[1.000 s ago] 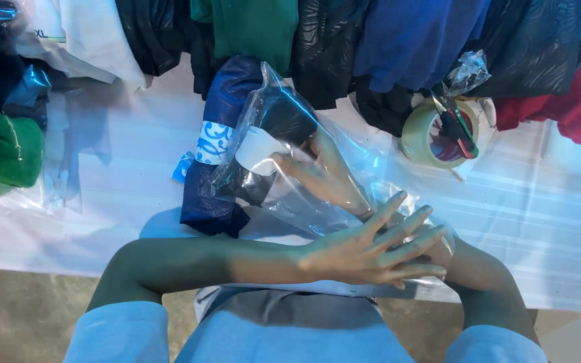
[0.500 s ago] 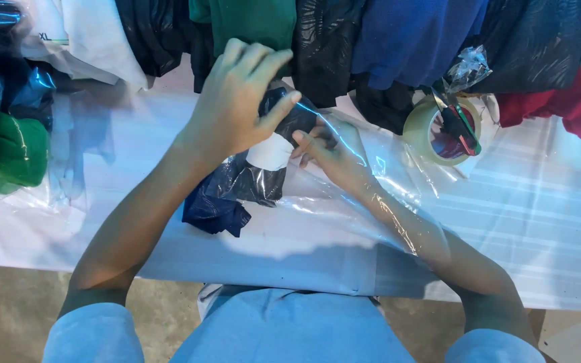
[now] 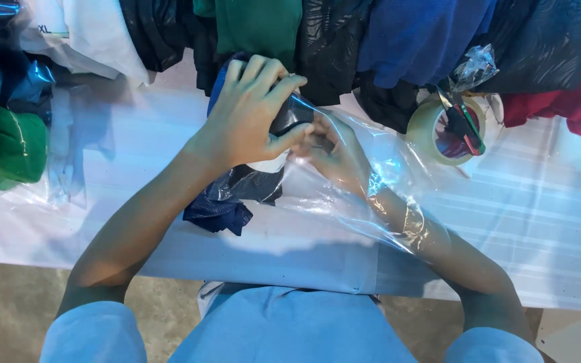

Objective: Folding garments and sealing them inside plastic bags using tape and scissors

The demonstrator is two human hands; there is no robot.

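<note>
Both your hands meet: left hand [image 3: 250, 111] grasping the dark garment [image 3: 233, 195] (half out), right hand [image 3: 334, 151] inside the clear bag [image 3: 371, 195], grip unclear.

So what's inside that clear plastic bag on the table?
The person's right hand and forearm reach inside the clear plastic bag. The left hand presses a dark blue folded garment at its mouth, covering how far the garment has gone in.

The clear bag [image 3: 371, 181] is thin, shiny plastic. The dark blue garment [image 3: 226, 205] in it is soft, matt cloth. The table cover [image 3: 539, 222] looks smooth and white. The tape roll [image 3: 432, 128] is glossy.
</note>
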